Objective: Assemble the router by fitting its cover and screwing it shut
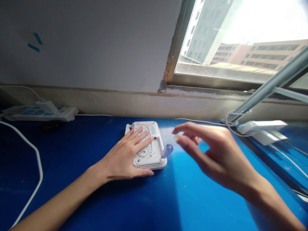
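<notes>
A white router-like box (157, 149) with vent holes, a label and round corner recesses lies on the blue tabletop (154, 205). Across its face my left hand (131, 147) rests flat, fingers spread, with the thumb along the near edge. A small screwdriver (167, 150) with a translucent purple handle leans at the box's near right corner; its tip is hidden in the corner recess. To the right of it, my right hand (211, 150) hovers, thumb and index finger bent toward each other with a small gap. I see nothing held between them.
A white power strip (69, 114) with a plug stands at the back left, a dark object (50, 125) before it. White cable (39, 163) runs down the left side. At right are a metal bar (255, 99), white adapters (267, 131) and cords. A window (240, 48) is behind.
</notes>
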Demonstrator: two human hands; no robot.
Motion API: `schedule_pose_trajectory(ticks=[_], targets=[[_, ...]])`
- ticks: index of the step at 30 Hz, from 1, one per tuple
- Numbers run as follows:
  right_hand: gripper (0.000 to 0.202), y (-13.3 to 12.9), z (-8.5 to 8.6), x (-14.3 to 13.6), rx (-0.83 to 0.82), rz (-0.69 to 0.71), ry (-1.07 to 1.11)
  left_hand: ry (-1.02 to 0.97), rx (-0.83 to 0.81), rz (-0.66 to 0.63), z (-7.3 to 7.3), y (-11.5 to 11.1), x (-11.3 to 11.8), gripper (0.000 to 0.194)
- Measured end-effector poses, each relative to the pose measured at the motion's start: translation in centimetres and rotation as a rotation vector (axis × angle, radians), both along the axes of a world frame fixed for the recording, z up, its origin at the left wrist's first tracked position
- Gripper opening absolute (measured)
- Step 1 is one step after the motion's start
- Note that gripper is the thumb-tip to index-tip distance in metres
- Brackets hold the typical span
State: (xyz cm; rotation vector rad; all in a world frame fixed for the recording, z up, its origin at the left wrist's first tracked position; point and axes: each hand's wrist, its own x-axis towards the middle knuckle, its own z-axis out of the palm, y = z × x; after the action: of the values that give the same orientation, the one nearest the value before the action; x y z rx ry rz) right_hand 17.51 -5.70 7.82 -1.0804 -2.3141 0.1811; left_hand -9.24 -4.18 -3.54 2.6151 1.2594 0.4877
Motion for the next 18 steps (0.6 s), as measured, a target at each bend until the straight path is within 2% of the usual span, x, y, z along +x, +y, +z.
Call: schedule_pose_trajectory(ticks=[3,6,10,14,18], targets=[[0.041,1.0,-0.2,-2.3,0.02,0.071,-0.345,-0.003,0.0,-0.002,-0.2,-0.1,-0.2,0.105],[0.028,1.8,-1.2,-3.1,0.055,0.094,-0.547,0.004,0.0,0.006,-0.3,-0.2,-0.3,0.103],[0.012,2.9,-1.3,-2.9,-0.069,0.133,-0.539,0.019,-0.019,0.061,-0.5,-0.1,-0.5,0.103],[0.034,2.9,-0.7,-2.6,-0.082,0.214,-0.485,0.033,-0.061,0.091,-0.6,0.0,-0.7,0.102],[0.015,2.4,-1.4,-3.1,-0.044,0.2,-0.523,0.029,-0.057,0.091,-0.6,0.0,-0.7,0.103]])
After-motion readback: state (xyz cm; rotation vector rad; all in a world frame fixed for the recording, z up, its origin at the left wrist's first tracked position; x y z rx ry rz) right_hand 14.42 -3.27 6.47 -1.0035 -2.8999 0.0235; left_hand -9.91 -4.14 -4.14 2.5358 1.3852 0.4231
